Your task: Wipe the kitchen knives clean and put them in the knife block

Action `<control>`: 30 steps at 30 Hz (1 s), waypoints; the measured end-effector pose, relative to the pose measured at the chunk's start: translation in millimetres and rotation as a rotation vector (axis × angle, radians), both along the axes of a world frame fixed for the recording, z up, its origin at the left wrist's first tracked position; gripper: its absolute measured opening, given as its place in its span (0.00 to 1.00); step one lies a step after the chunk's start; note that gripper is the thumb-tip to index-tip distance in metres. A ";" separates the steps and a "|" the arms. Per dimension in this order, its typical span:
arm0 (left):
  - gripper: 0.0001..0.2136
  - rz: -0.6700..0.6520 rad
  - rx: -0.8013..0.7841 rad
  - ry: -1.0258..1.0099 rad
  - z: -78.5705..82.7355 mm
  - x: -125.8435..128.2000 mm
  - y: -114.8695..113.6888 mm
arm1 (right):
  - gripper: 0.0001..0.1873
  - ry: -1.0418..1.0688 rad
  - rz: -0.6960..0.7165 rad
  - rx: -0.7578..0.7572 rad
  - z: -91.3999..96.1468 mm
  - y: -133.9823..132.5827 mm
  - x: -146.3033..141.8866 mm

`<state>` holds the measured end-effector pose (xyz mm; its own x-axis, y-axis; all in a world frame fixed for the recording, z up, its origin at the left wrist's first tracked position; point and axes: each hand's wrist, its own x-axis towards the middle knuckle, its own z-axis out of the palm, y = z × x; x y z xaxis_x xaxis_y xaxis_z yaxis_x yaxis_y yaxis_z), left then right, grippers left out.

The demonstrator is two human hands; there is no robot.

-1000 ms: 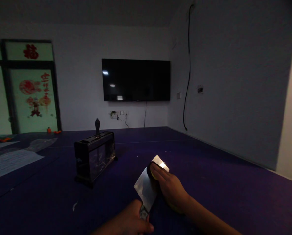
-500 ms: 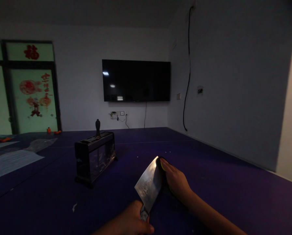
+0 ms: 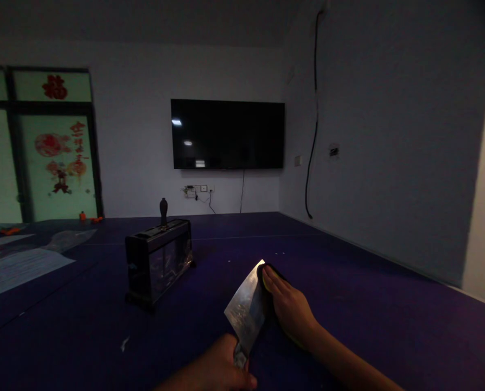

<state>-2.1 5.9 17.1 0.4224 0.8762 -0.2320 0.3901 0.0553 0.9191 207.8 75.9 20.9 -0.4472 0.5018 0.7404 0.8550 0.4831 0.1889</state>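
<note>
A broad-bladed cleaver (image 3: 244, 312) is held up at a slant in front of me. My left hand (image 3: 222, 364) is closed around its handle at the bottom of the view. On the blade's right side, my right hand (image 3: 291, 307) presses a dark cloth (image 3: 262, 278) with a yellow edge, its fingers close together near the top corner. The cloth and hand cover part of the blade. To the left stands a black knife block (image 3: 171, 263) with see-through sides, one black-handled tool (image 3: 163, 210) upright in its top.
The purple tabletop (image 3: 348, 309) carries paper sheets (image 3: 26, 269), a clear plastic bag (image 3: 69, 240) and small orange items (image 3: 82, 216) at the left. White scraps lie about. A television (image 3: 228, 134) hangs on the far wall; a black cable (image 3: 316, 125) hangs at the right.
My right hand and the cloth have shifted slightly down along the blade, and more yellow edge shows beneath the hand. The left hand's hold on the cleaver is the same.
</note>
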 end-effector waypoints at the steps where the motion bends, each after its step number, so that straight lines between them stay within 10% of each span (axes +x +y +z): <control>1: 0.18 0.009 -0.006 0.002 -0.2 0.3 0.2 | 0.29 -0.020 0.020 0.002 -0.2 -3.4 -3.2; 11: 0.13 0.026 -0.023 0.100 9.6 3.7 -6.1 | 0.29 -0.076 0.189 -0.020 10.8 -24.3 -14.4; 30: 0.14 -0.028 0.060 0.283 11.5 3.6 -4.5 | 0.29 0.189 -0.043 -0.093 10.0 4.1 3.6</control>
<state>1.5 1.4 28.6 0.3724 0.8809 -0.2921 0.6319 -0.0102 0.7750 211.4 79.9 30.9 -0.2811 0.5873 0.7590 0.8913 0.4530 -0.0204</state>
